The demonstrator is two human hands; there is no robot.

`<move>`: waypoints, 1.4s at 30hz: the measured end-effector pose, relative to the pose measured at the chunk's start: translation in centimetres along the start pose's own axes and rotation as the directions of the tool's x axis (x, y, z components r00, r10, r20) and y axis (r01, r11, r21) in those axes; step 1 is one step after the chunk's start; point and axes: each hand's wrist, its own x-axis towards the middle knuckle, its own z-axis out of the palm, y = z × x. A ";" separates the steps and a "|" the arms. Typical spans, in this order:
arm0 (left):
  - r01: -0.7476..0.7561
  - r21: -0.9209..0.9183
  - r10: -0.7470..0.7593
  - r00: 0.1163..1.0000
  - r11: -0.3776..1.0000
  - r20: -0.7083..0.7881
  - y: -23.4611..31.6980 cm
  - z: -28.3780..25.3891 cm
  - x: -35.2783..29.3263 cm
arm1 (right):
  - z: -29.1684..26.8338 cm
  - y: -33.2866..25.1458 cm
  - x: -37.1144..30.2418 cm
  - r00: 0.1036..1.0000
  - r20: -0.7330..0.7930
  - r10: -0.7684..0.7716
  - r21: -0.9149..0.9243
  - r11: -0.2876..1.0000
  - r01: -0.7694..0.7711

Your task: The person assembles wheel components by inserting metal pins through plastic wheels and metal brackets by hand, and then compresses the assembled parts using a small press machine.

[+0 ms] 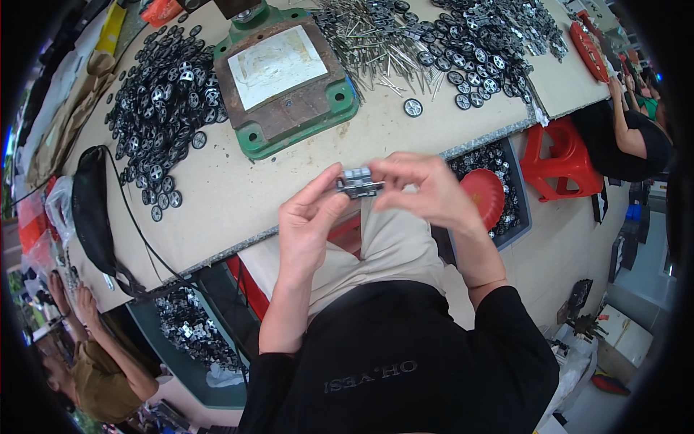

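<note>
Above my lap, near the table's front edge, my left hand pinches a small grey-and-black toy car chassis between thumb and fingers. My right hand, slightly blurred, is curled at the chassis's right end. A thin bright metal streak, like an axle, shows there between thumb and forefinger; what those fingers grip is partly hidden. Beyond my hands, a press with a green base and a white plate stands on the table. Black toy wheels with silver hubs lie heaped to its left.
Metal axles, more wheels and grey parts are piled back right. Below the edge, a grey bin bears a red dish, beside a red stool. Another bin sits lower left. People work at both sides.
</note>
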 end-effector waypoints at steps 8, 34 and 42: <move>0.053 -0.230 -0.036 0.997 0.972 0.075 0.1 -0.5 0.4 | -4.1 2.3 3.6 0.904 -0.385 -0.184 -0.688 0.711 -0.148; -0.184 -0.084 0.175 0.980 0.979 -0.098 -0.8 0.7 -0.7 | 4.1 -0.2 -0.5 0.925 -0.365 -0.104 -0.038 0.995 0.097; 0.067 -0.135 -0.061 0.997 0.989 0.053 0.6 -1.0 -0.2 | 0.2 -0.5 0.0 0.987 -0.073 -0.142 -0.110 0.985 0.133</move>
